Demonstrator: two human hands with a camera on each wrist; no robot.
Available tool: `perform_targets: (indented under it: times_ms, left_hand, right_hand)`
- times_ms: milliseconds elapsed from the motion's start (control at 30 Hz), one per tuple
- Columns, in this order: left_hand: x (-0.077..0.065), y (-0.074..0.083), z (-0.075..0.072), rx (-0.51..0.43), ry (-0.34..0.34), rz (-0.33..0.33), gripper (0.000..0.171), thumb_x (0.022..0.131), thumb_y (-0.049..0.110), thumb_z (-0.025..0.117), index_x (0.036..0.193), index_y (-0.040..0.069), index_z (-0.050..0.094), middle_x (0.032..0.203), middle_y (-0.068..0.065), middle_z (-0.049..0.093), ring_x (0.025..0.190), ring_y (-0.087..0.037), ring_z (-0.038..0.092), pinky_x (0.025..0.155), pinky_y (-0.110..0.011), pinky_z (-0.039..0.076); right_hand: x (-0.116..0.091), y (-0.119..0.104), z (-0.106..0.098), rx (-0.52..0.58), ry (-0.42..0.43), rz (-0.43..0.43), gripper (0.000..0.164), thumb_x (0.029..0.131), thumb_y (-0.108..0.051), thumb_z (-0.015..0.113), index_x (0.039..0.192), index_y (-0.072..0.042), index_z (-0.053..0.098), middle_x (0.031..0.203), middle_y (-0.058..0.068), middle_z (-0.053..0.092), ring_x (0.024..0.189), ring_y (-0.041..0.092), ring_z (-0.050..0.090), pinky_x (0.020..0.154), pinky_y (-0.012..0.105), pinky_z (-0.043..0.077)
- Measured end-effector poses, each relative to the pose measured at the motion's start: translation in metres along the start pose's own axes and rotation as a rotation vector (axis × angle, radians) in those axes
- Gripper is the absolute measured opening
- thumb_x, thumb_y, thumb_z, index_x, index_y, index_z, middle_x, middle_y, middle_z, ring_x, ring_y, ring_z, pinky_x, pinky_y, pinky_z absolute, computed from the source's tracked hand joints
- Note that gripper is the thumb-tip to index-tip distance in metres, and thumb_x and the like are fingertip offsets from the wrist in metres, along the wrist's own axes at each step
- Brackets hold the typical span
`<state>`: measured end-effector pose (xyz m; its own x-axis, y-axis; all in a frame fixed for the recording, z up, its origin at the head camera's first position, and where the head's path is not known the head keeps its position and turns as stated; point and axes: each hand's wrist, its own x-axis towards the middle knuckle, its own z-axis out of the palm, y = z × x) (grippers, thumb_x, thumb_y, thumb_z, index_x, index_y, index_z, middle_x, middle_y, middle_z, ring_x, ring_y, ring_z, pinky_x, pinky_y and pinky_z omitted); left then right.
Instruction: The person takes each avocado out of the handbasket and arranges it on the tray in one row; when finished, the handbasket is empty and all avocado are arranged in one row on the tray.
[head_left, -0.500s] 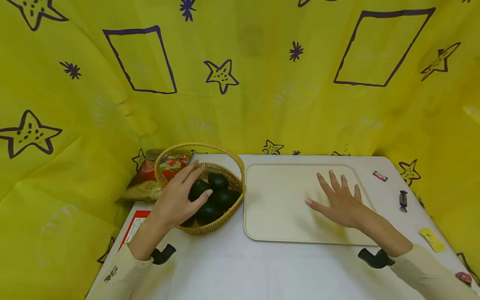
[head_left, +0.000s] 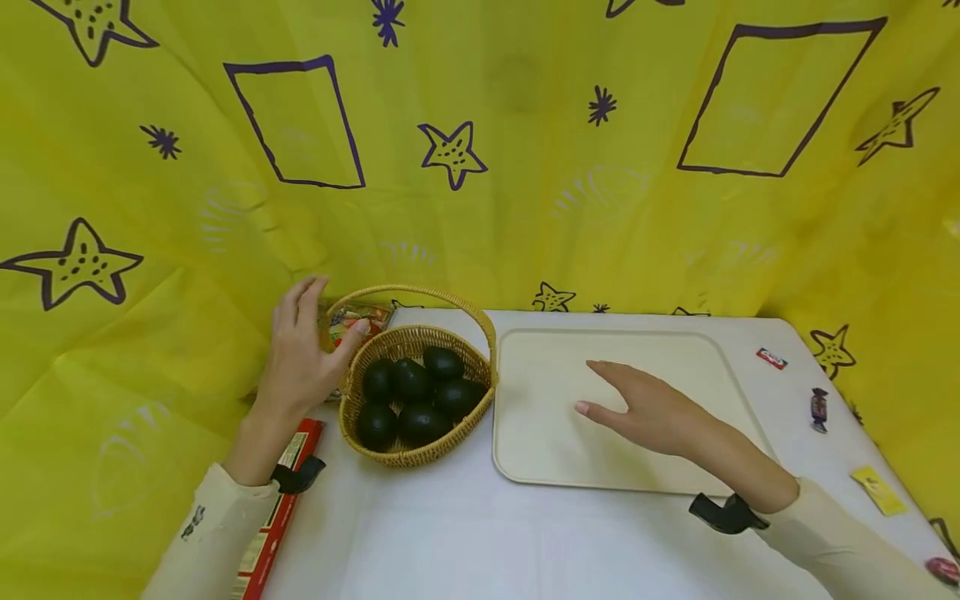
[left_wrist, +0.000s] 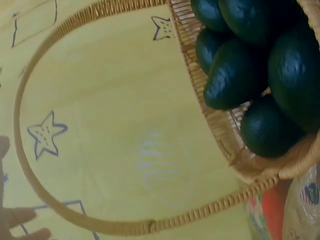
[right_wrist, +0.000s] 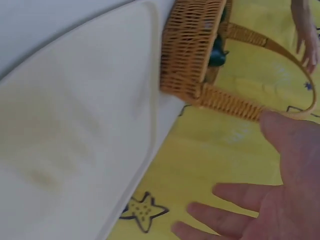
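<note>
My left hand [head_left: 296, 358], fingers spread and thumb apart, is raised at the left side of a wicker basket [head_left: 427, 457] with a tall arched handle [head_left: 420, 289]. It holds nothing. Several dark green avocados [head_left: 412, 380] fill the basket. Fingertips show at the edge of the left wrist view, beside the handle and not round it. Over a cream tray [head_left: 536, 442] hovers my right hand [head_left: 648, 408], its fingers extended and grasping nothing. The right wrist view shows the right palm [right_wrist: 295, 190] with its fingers apart.
Partly hidden snack packets [head_left: 352, 321] lie behind the basket and left hand. A long red box [head_left: 272, 533] lies along the table's left edge. On the right side are a small red-and-white candy [head_left: 772, 358], a dark wrapped candy [head_left: 819, 410] and a yellow packet [head_left: 879, 490].
My left hand has moved left, from above the avocados to beside the basket. My right hand has shifted left over the tray and turned, its fingers now closer together.
</note>
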<state>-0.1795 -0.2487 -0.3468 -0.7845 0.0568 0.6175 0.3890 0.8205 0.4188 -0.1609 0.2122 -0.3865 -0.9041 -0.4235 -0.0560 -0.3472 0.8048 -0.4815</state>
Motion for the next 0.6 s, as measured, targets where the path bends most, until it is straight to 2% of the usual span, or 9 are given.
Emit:
perform_targets:
  times_ms: [133, 333, 500, 600]
  left_hand:
    - [0.004, -0.006, -0.008, -0.008, -0.108, -0.156, 0.077, 0.104, 0.048, 0.065, 0.161, 0.004, 0.037, 0.160, -0.028, 0.035, 0.146, -0.050, 0.034, 0.113, -0.071, 0.033]
    - [0.010, -0.009, -0.014, -0.011, -0.247, -0.306, 0.084, 0.107, 0.062, 0.046, 0.162, 0.001, 0.031, 0.160, -0.034, 0.029, 0.147, -0.056, 0.031, 0.114, -0.074, 0.028]
    - [0.012, -0.011, -0.014, -0.008, -0.312, -0.352, 0.085, 0.107, 0.067, 0.040, 0.157, -0.002, 0.038, 0.159, -0.034, 0.033, 0.144, -0.056, 0.035, 0.114, -0.073, 0.030]
    - [0.011, -0.012, -0.013, -0.018, -0.320, -0.350, 0.082, 0.108, 0.066, 0.039, 0.152, -0.004, 0.044, 0.156, -0.033, 0.036, 0.140, -0.054, 0.039, 0.112, -0.072, 0.032]
  right_hand:
    - [0.005, -0.017, 0.001, 0.019, -0.026, -0.025, 0.080, 0.101, -0.070, 0.055, 0.154, -0.010, 0.053, 0.152, 0.015, 0.058, 0.143, 0.042, 0.051, 0.115, 0.063, 0.039]
    - [0.018, -0.041, 0.009, 0.060, -0.066, -0.073, 0.074, 0.103, -0.064, 0.057, 0.153, -0.011, 0.054, 0.150, 0.013, 0.060, 0.141, 0.039, 0.054, 0.114, 0.061, 0.042]
    - [0.032, -0.061, 0.021, 0.107, -0.092, -0.123, 0.066, 0.105, -0.055, 0.061, 0.153, -0.009, 0.055, 0.146, 0.012, 0.063, 0.136, 0.034, 0.058, 0.112, 0.056, 0.046]
    - [0.043, -0.074, 0.032, 0.115, -0.109, -0.206, 0.059, 0.107, -0.045, 0.062, 0.152, -0.007, 0.055, 0.146, 0.012, 0.063, 0.136, 0.033, 0.059, 0.113, 0.054, 0.046]
